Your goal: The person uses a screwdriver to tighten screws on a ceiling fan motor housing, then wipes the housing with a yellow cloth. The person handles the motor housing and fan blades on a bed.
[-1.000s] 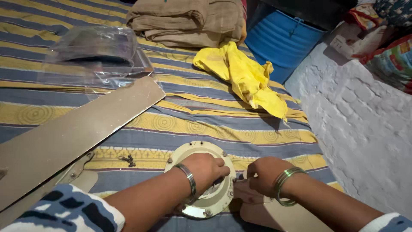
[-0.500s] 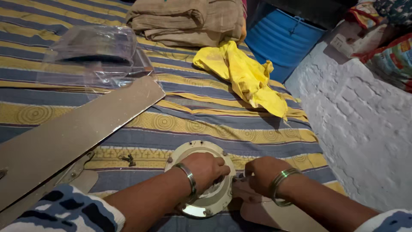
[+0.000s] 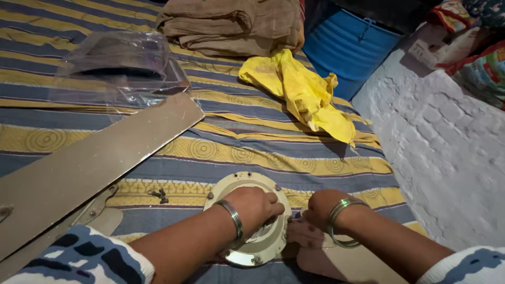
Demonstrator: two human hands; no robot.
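The round fan motor housing (image 3: 247,218) lies flat on the striped bedsheet (image 3: 263,152), close to the person, with bolts showing around its cream-coloured rim. The left hand (image 3: 252,208) rests on top of it, fingers curled down over the middle and pressing — a closed, steadying hold. The right hand (image 3: 321,210) is bunched tight at the housing's right edge, where a fan blade (image 3: 336,260) meets it; the fingers seem to pinch something small there, though I cannot tell what it is.

The housing looks like metal — heavy for its size, stiff, smooth and a little slippery on the painted face. It is best gripped by the rim or pinned from above, as the left hand does. The blade is thin, flat and long; it would probably flex if lifted by the tip, so hold it near the mounting end.

A second long blade (image 3: 89,163) lies to the left, a few loose screws (image 3: 157,195) just beside it. Farther off are a clear plastic bag (image 3: 121,66) and a yellow cloth (image 3: 300,92).
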